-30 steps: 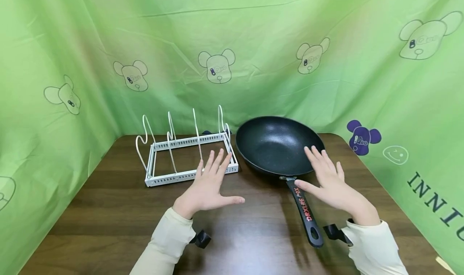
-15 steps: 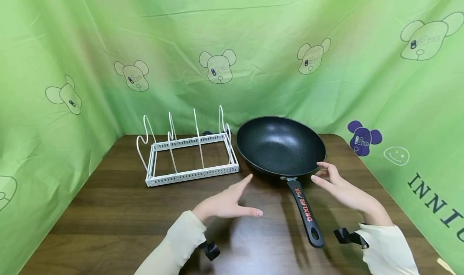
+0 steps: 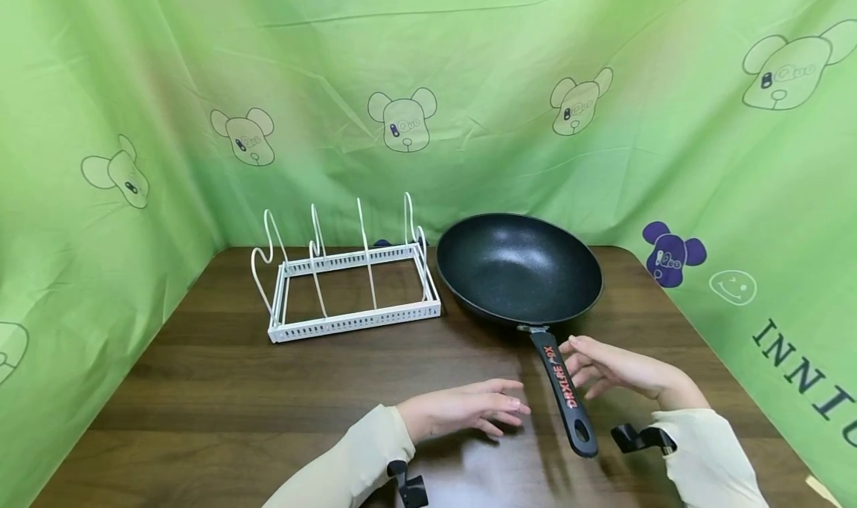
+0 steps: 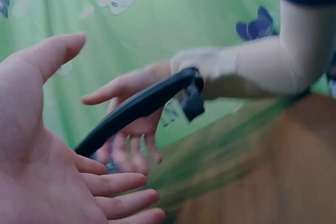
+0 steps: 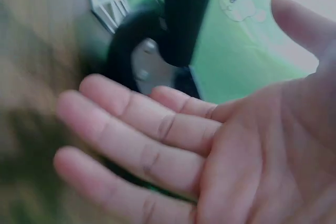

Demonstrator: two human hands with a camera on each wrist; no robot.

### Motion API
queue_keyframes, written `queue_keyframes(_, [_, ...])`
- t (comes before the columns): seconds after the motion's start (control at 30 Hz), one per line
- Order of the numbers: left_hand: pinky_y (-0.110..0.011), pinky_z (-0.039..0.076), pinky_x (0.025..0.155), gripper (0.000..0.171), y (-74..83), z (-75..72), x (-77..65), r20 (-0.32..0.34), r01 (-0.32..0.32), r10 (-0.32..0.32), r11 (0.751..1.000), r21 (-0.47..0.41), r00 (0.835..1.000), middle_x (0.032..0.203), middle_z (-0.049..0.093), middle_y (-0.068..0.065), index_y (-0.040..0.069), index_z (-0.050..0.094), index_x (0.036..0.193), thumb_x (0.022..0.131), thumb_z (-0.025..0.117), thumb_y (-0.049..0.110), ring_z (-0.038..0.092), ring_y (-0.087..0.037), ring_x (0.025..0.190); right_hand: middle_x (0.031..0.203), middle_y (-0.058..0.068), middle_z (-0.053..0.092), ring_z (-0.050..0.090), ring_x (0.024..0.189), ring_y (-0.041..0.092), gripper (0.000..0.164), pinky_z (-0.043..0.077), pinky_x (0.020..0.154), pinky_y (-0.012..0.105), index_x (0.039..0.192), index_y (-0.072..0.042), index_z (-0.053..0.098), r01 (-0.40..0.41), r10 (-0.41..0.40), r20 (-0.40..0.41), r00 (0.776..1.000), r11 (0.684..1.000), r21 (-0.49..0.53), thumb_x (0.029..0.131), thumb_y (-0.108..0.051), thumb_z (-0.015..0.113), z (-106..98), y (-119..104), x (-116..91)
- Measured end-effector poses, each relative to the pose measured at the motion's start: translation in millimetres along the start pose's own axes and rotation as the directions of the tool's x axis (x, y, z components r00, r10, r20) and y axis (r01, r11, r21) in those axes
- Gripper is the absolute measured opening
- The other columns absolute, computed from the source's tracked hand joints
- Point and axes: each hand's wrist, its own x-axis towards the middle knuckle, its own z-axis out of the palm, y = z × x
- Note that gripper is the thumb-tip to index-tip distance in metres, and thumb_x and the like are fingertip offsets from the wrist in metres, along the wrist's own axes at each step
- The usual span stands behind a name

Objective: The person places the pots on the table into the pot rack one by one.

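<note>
A black wok [image 3: 518,274] rests upright on the table, its long handle [image 3: 564,393] with red lettering angled toward the near right. To the left of that handle, my left hand [image 3: 469,410] reaches across with fingers extended, apart from it. My right hand [image 3: 623,368] is on the other side, fingers loosely bent and fingertips right by the handle's upper part. In the left wrist view the handle [image 4: 134,108] passes in front of the right hand [image 4: 139,127]. The right wrist view has an open palm [image 5: 236,150] below the dark handle [image 5: 186,19]. Neither hand grips anything.
A white wire pan rack [image 3: 355,324] with upright dividers stands left of the wok, close to its rim. Green cloth [image 3: 495,62] printed with bear heads hangs behind and at both sides of the brown wooden table [image 3: 221,404]. Black cameras are strapped to both wrists.
Both hands have come down from over the table toward the wok's handle. My left hand moved right and nearer; the right drew back from the wok's rim. Wok and rack stayed put.
</note>
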Motion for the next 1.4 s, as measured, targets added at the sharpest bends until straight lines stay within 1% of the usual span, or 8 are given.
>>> queue_keyframes(0.2, [-0.053,0.032,0.113,0.060,-6.3,14.8,15.9,0.097,0.017,0.009,0.965,-0.260,0.995,0.151,0.032,-0.035,-0.005,0.018,0.152,0.104,0.030,0.029,0.031,-0.047,0.140,0.126,0.017,0.063,0.062,0.117,0.030,0.051,0.052,0.095,0.043,0.130,-0.001,0.044,0.097,-0.194,0.241,0.951,0.927,0.362,0.110,-0.033,0.011,0.6,18.3,22.0])
queue_keyframes(0.37, [-0.058,0.021,0.117,0.066,-8.9,27.3,25.7,0.148,0.044,0.015,0.922,-0.384,0.989,0.153,0.023,-0.036,-0.004,0.018,0.153,0.101,0.028,0.035,0.021,-0.050,0.143,0.135,0.024,0.056,0.055,0.124,0.036,0.064,0.045,0.104,0.050,0.138,-0.003,0.046,0.122,-0.371,0.319,0.872,0.797,0.592,0.107,-0.034,-0.002,1.7,31.9,37.0])
queue_keyframes(0.5, [-0.057,0.020,0.117,0.056,-9.2,35.3,29.7,0.140,0.050,0.022,0.872,-0.487,0.990,0.143,0.041,-0.028,0.002,0.033,0.146,0.100,0.031,0.034,0.024,-0.047,0.143,0.139,0.026,0.052,0.050,0.129,0.037,0.070,0.041,0.108,0.050,0.143,-0.002,0.042,0.100,-0.444,0.309,0.841,0.690,0.717,0.105,-0.036,-0.007,2.9,38.7,43.5])
queue_keyframes(0.63, [-0.055,0.020,0.118,0.041,-7.1,43.1,34.4,0.122,0.035,0.042,0.823,-0.567,0.992,0.139,0.045,-0.023,0.008,0.044,0.132,0.101,0.032,0.031,0.027,-0.045,0.142,0.144,0.025,0.048,0.047,0.134,0.035,0.076,0.038,0.111,0.047,0.147,-0.001,0.040,0.069,-0.487,0.308,0.817,0.614,0.786,0.103,-0.037,-0.011,5.6,40.7,47.2])
queue_keyframes(0.8, [-0.052,0.015,0.120,0.056,-1.9,51.7,41.5,0.133,0.038,0.058,0.783,-0.621,0.989,0.156,0.017,-0.033,-0.008,0.028,0.148,0.103,0.030,0.025,0.016,-0.045,0.145,0.149,0.022,0.044,0.044,0.137,0.032,0.066,0.034,0.114,0.041,0.151,-0.003,0.036,0.067,-0.538,0.305,0.786,0.564,0.823,0.106,-0.027,-0.007,12.6,39.7,52.3])
queue_keyframes(0.9, [-0.050,0.014,0.120,0.058,-0.5,54.9,45.0,0.138,0.050,0.048,0.773,-0.632,0.989,0.157,0.016,-0.031,-0.013,0.019,0.150,0.105,0.030,0.021,0.016,-0.045,0.145,0.150,0.021,0.043,0.045,0.137,0.029,0.055,0.034,0.114,0.037,0.151,-0.003,0.034,0.060,-0.570,0.300,0.765,0.527,0.847,0.109,-0.018,0.002,18.8,39.5,56.2])
queue_keyframes(1.13, [-0.052,0.015,0.119,0.050,3.5,59.4,47.6,0.119,0.058,0.023,0.769,-0.636,0.993,0.157,0.020,-0.030,-0.009,0.026,0.149,0.105,0.032,0.012,0.019,-0.045,0.144,0.148,0.026,0.042,0.044,0.137,0.030,0.046,0.032,0.114,0.035,0.149,0.004,0.033,0.009,-0.647,0.268,0.713,0.391,0.920,0.109,-0.008,0.013,26.1,41.8,60.7])
queue_keyframes(1.4, [-0.051,0.016,0.119,0.049,8.1,60.4,44.4,0.127,0.075,0.005,0.784,-0.616,0.992,0.155,0.018,-0.035,-0.017,0.022,0.147,0.104,0.030,0.006,0.019,-0.044,0.144,0.135,0.018,0.053,0.056,0.122,0.026,0.044,0.043,0.106,0.033,0.145,0.004,0.037,0.049,-0.668,0.235,0.706,0.376,0.925,0.108,-0.001,0.015,29.3,41.9,65.5])
